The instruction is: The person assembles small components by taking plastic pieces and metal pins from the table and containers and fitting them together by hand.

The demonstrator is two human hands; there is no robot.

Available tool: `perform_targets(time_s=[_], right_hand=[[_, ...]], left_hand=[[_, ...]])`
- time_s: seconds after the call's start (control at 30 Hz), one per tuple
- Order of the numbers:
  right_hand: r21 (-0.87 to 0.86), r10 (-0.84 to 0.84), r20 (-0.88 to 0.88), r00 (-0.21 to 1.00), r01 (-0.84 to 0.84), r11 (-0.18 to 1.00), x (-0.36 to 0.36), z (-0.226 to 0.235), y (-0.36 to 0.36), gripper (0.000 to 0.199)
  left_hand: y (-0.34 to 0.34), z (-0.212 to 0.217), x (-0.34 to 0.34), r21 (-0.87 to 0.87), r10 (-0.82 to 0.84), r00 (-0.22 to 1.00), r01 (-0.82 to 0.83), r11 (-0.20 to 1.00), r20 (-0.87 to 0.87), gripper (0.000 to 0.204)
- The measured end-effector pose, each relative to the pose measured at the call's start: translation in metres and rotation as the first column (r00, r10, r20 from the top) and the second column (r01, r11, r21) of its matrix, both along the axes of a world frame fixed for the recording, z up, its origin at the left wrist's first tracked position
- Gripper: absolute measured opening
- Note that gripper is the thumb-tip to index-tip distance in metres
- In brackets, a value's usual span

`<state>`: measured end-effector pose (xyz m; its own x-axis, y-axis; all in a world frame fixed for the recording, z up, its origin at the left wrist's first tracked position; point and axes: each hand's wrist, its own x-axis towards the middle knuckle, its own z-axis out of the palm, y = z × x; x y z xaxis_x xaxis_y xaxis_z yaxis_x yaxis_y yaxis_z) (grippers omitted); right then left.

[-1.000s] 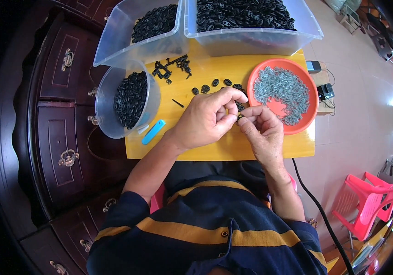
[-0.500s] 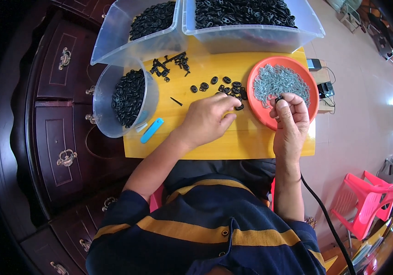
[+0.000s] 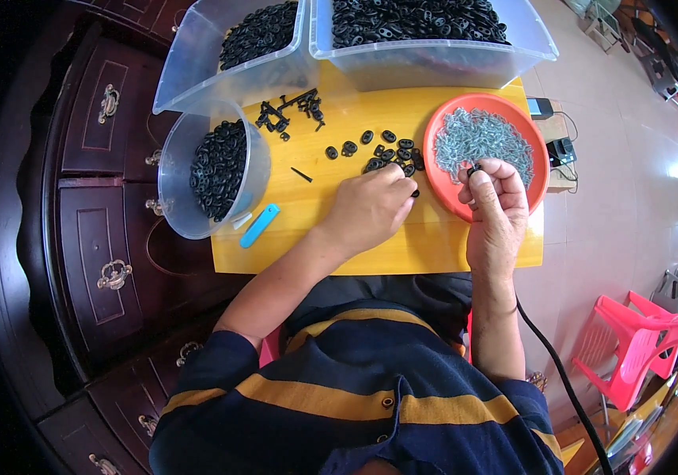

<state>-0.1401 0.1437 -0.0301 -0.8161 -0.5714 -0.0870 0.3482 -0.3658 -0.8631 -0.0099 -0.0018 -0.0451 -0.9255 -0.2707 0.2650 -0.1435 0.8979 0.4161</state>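
Observation:
My left hand [image 3: 371, 204] is closed, with a black oval piece [image 3: 415, 193] at its thumb and fingertips, low over the table. Just beyond it lies a loose group of black oval two-hole pieces [image 3: 405, 144]. My right hand [image 3: 499, 198] pinches a small black piece [image 3: 475, 169] between thumb and fingers, above the near edge of an orange-red bowl [image 3: 443, 198]. Many tiny silvery-grey metal pieces [image 3: 483, 141], too small to make out singly, fill that bowl.
Two clear bins [image 3: 434, 67] of black pieces stand at the back. A round clear tub [image 3: 258, 170] holds more at left. On the yellow table [image 3: 307, 249] lie a blue tool [image 3: 260, 226], a thin black stick [image 3: 302, 174] and black plastic scraps [image 3: 287, 111].
My left hand has come slightly nearer and to the right, its thumb and fingers closing on a black oval piece. My right hand keeps its small piece, nearly still.

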Motion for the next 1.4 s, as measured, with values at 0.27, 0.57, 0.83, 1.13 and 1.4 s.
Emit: perform_targets(time_s=[0.27, 0.57, 0.83, 1.13, 1.4], right_hand=[[-0.003, 0.008, -0.003, 1.0, -0.008, 1.0, 0.0, -0.001, -0.001, 0.016], [-0.057, 0.049, 0.141, 0.989, -0.041, 0.998, 0.005, -0.003, -0.003, 0.015], [-0.162, 0.138, 0.503, 0.853, -0.064, 0.985, 0.004, -0.001, -0.003, 0.02], [-0.335, 0.272, 0.521, 0.81, -0.099, 0.937, -0.002, -0.009, 0.001, 0.02], [-0.361, 0.322, 0.487, 0.812, -0.149, 0.921, -0.003, -0.008, -0.002, 0.023]], left_hand=[[0.001, 0.006, 0.001, 0.4, 0.049, 0.999, -0.044, 0.915, -0.003, 0.009], [0.02, 0.034, 0.002, 0.987, 0.094, 0.995, 0.012, 0.16, -0.028, 0.005], [0.063, 0.028, -0.009, 0.819, -0.01, 0.99, 0.122, 0.56, -0.14, 0.015], [0.056, 0.034, -0.011, 0.752, -0.106, 0.985, 0.174, 0.636, -0.138, 0.032], [0.047, 0.039, -0.019, 0.414, -0.238, 0.932, 0.337, 0.846, -0.274, 0.02]])
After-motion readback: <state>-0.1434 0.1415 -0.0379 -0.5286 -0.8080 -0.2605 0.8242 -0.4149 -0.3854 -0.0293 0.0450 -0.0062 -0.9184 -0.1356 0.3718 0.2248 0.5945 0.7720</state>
